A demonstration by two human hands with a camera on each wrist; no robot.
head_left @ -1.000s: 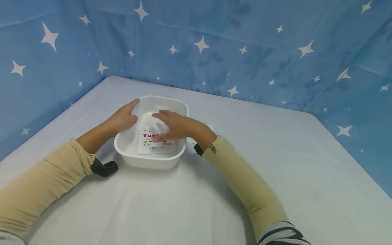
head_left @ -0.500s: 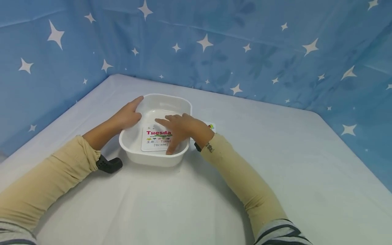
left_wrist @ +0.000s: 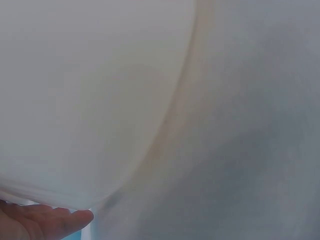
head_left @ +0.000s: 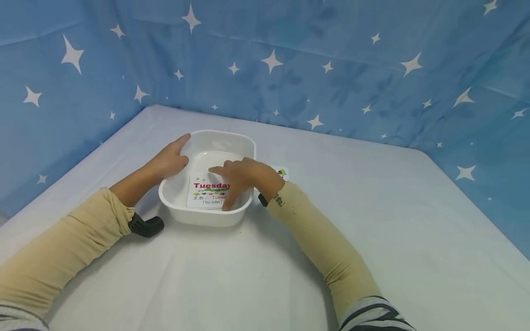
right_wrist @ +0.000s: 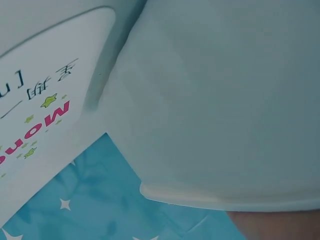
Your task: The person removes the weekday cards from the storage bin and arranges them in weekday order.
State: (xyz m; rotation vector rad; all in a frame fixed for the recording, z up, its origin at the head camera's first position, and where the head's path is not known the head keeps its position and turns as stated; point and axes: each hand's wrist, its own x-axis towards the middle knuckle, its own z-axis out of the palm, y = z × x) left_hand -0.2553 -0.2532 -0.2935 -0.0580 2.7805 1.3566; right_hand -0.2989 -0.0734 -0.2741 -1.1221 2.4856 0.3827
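A white plastic basin (head_left: 207,217) stands on the table. Inside it lies a word card (head_left: 204,193) with red "Tuesday" lettering, its right part covered by my right hand (head_left: 244,175). That hand arches over the card with thumb and fingers spread, the thumb near the card's front edge; contact with the card cannot be made out. My left hand (head_left: 167,161) holds the basin's left rim, index finger stretched along it and thumb inside. In the left wrist view its fingers (left_wrist: 55,220) lie below the rim.
Just right of the basin, partly behind my right wrist, lies a second card (right_wrist: 35,125), with "Mon…" lettering visible in the right wrist view. A white cloth covers the table (head_left: 372,220). A blue star-patterned curtain (head_left: 232,46) closes off the back.
My right hand has come down over the card in the basin, its thumb shifting toward the card's front edge. The left hand stays at the rim. The head view shifts slightly.
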